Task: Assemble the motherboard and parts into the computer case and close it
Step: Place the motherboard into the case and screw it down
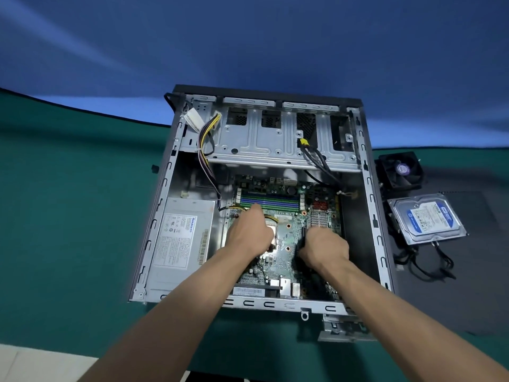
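A: What is the largest thing in view?

B: The tabletop (68, 205), covered in a smooth teal cloth, with a blue backdrop behind it. On it lies the computer case (370, 205), an open rectangular box of stamped grey sheet metal with slotted rims.

A: And inside the case?

B: A perforated steel drive cage (264, 142) spans the far end. The boxy metal power supply (180, 241), with a white label, sits along the left wall. The green motherboard (286, 244) lies flat on the case floor, to the right of it, with blue and green memory slots (275, 201) at its far edge.

A: What are the hands doing?

B: The left hand (249, 234) rests knuckles-up over the square CPU socket (271, 232), fingers curled downward; whether they grip anything cannot be told. The right hand (325, 248) is curled against a black expansion slot (303, 238); its grip is likewise hidden.

A: Anything outside the case?

B: To its right on a dark mat, a square black cooling fan (400, 169), and nearer, a hard drive (428, 217) with a blue label, black cables trailing from it.
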Available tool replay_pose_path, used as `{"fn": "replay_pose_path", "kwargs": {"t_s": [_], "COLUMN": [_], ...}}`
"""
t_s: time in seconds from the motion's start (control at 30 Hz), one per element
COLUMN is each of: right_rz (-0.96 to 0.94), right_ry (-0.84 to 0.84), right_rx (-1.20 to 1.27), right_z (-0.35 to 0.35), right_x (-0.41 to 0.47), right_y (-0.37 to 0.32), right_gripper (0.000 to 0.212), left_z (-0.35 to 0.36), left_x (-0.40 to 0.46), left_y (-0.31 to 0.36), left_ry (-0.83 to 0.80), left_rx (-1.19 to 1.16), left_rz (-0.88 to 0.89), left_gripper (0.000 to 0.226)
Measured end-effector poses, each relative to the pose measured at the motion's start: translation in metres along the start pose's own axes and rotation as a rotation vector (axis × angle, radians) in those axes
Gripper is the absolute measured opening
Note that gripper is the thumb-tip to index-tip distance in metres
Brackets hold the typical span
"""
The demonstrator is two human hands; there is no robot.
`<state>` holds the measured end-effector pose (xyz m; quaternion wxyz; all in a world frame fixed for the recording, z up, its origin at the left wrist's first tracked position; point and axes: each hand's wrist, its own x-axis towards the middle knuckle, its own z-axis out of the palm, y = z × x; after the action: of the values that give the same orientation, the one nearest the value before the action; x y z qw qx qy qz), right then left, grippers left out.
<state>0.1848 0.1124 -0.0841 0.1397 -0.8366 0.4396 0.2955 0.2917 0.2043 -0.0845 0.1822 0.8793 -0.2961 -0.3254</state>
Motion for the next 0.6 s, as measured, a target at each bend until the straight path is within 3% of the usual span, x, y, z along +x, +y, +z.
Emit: {"fn": "replay_pose_path", "kwargs": {"t_s": [0.37, 0.47, 0.6], "right_rz": [-0.002, 0.019, 0.039], "right_ry": [-0.014, -0.022, 0.074], "right_rx": [-0.014, 0.063, 0.078], "right_z": [-0.001, 0.0, 0.0], "right_x": [0.001, 0.003, 0.008], "right_y": [0.002, 0.007, 0.008], "right_gripper": [0.02, 0.013, 0.018], "left_z": [0.0, -0.004, 0.004], "left_x": [0.001, -0.002, -0.001], "left_y": [-0.001, 0.001, 0.01], "left_ry": [0.002, -0.013, 0.085], "left_rx": [-0.014, 0.254, 0.705], "left_rz": [0.028, 0.11, 0.262], "left_gripper": [0.018, 0.026, 0.05]}}
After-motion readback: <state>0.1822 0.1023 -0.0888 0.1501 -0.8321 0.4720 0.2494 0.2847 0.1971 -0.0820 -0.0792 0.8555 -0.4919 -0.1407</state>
